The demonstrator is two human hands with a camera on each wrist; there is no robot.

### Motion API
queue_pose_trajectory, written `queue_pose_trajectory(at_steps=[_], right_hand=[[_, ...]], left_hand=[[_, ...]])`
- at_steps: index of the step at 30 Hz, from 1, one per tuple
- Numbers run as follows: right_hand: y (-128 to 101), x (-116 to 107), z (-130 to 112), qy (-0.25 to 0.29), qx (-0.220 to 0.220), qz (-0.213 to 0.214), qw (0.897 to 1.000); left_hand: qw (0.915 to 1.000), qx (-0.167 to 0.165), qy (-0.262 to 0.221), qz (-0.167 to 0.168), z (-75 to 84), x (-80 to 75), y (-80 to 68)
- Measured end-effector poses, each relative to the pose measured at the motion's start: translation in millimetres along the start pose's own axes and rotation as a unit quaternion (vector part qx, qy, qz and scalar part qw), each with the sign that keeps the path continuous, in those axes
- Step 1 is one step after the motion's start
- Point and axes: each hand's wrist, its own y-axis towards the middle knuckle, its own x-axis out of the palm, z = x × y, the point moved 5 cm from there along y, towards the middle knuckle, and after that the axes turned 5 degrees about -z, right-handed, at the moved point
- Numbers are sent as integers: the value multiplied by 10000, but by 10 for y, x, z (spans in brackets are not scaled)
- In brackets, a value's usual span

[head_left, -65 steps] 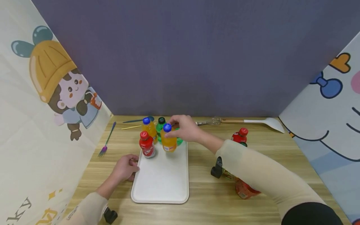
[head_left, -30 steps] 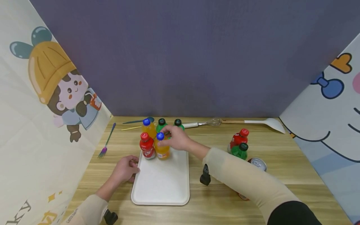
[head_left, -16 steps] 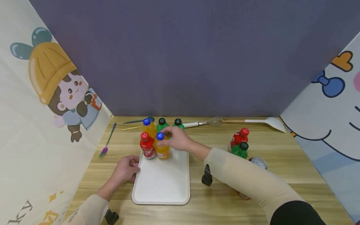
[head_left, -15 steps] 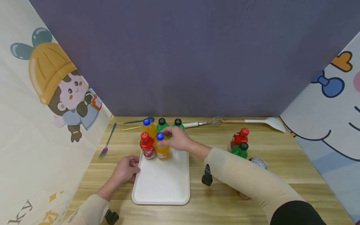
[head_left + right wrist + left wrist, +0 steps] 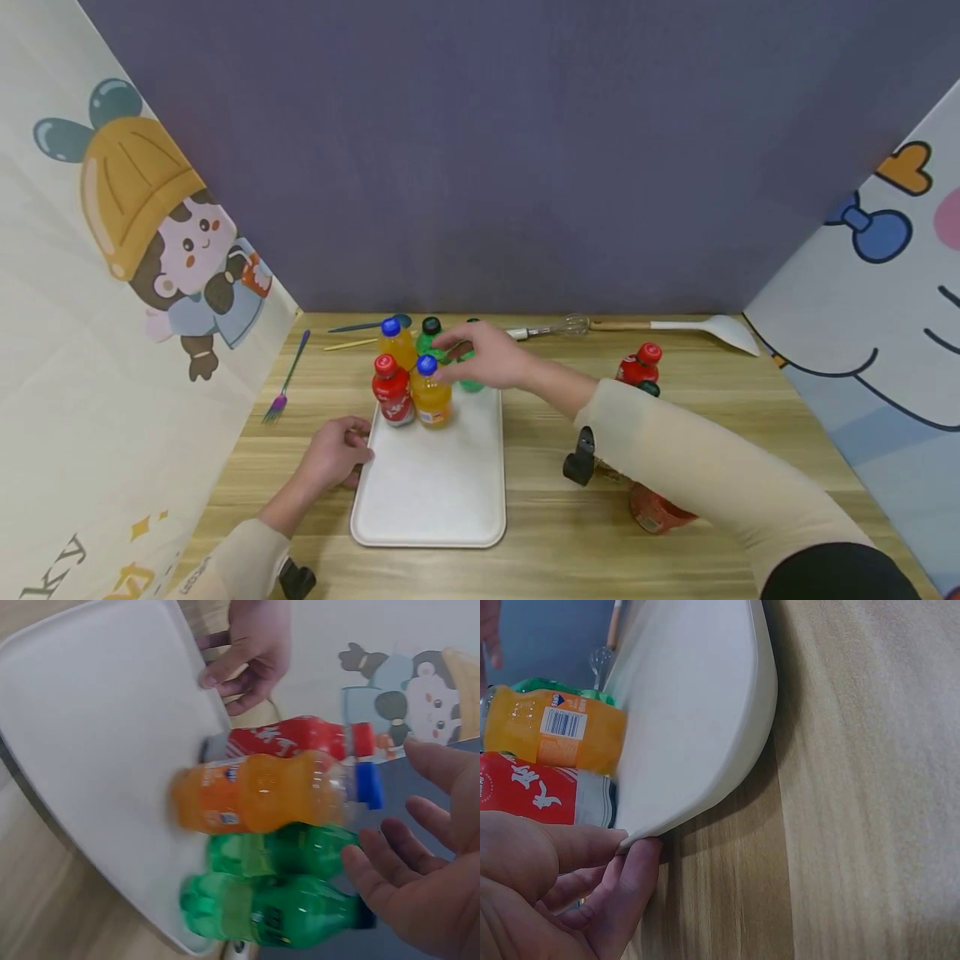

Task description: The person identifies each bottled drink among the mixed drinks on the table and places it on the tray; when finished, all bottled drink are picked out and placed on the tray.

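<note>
My left hand [image 5: 337,450] pinches the left rim of a white tray [image 5: 431,500] between thumb and fingers, clear in the left wrist view. My right hand [image 5: 491,358] has its fingers spread just right of the blue cap of an orange soda bottle [image 5: 432,404]; the right wrist view shows a gap between hand and cap. That bottle stands upright on the tray beside a red bottle [image 5: 393,396]. Behind them stand another orange soda bottle [image 5: 397,343] and two green bottles, one [image 5: 300,911] partly hidden by my right hand in the head view.
On the right, a red bottle [image 5: 637,367] and a red container [image 5: 654,510] are partly covered by my right sleeve. Along the back wall lie a whisk [image 5: 574,325], a white ladle [image 5: 731,333] and a dark blue spoon [image 5: 401,320]. A fork [image 5: 277,404] lies at left.
My right hand carried the orange soda bottle left and toward me, set it on the tray beside the red bottle, then let go and drew off to the right. My left hand stays on the rim.
</note>
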Motion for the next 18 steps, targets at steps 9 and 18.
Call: queue_pose_trajectory(at_steps=[9,18], right_hand=[[-406,-439,-163,144,-196,112,9996],[-919,-920,27,-114,-19,729,9973]], left_hand=[[10000,-39,51,-12,-13,6,-2],[10000,19,72,4,-8,6,7]])
